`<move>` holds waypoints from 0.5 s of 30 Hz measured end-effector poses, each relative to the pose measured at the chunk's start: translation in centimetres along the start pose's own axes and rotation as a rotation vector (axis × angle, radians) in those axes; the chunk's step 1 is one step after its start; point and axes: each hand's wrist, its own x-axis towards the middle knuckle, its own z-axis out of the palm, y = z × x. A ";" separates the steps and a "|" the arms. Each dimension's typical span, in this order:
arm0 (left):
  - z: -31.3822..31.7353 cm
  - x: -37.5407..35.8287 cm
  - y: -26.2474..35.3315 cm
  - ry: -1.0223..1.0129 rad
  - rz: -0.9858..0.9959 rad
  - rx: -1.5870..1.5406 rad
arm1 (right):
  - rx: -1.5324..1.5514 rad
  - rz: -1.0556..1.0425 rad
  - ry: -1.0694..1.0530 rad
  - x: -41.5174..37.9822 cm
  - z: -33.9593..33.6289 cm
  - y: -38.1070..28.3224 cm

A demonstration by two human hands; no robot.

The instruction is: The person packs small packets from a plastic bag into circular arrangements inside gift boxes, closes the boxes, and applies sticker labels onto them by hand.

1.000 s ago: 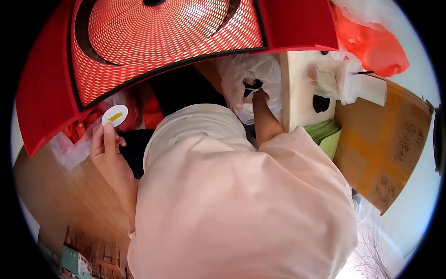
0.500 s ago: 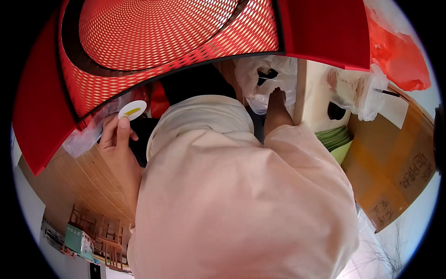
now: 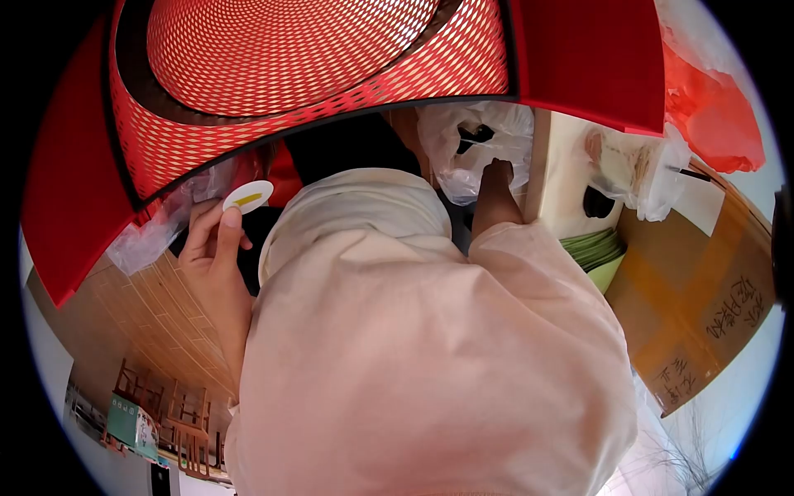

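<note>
Between the thumb and fingers of my left hand (image 3: 217,240) is a small white disc (image 3: 248,197) with a yellow stripe across it. It is held up just below the lower edge of a large red panel (image 3: 314,101) with a gold lattice pattern and a round field framed in dark brown. On the other side, my right hand (image 3: 498,175) reaches to a clear plastic bag (image 3: 447,161) with a black shape showing in it. That hand is in shadow, and its fingers are too dark to make out.
At the right stand a pale wooden surface (image 3: 562,157), a stack of green sheets (image 3: 594,250) and a taped cardboard box (image 3: 695,306). A red plastic bag (image 3: 715,112) is at the upper right. Wooden chairs (image 3: 188,430) stand on the floor at the lower left.
The view has shifted slightly. My left hand with the white disc sits a little further right in the picture. My right hand stays at the plastic bag.
</note>
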 end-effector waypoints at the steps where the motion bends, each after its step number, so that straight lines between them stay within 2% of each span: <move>1: 0.1 0.0 0.1 0.000 0.000 0.000 | -0.048 -0.027 -0.013 -0.4 -0.3 0.1; 3: 0.2 0.0 0.3 -0.004 -0.006 0.017 | -0.074 -0.058 -0.032 -0.6 -0.4 0.3; 5: 0.3 0.0 0.2 -0.008 0.002 0.013 | 0.199 0.076 -0.013 0.0 0.0 0.7; 9: 0.3 0.1 0.1 -0.024 0.010 0.033 | 0.074 0.227 0.103 -4.6 -1.7 -0.4; 15: 0.4 0.1 0.4 -0.024 -0.007 0.047 | 0.327 0.301 -0.010 2.8 0.4 0.0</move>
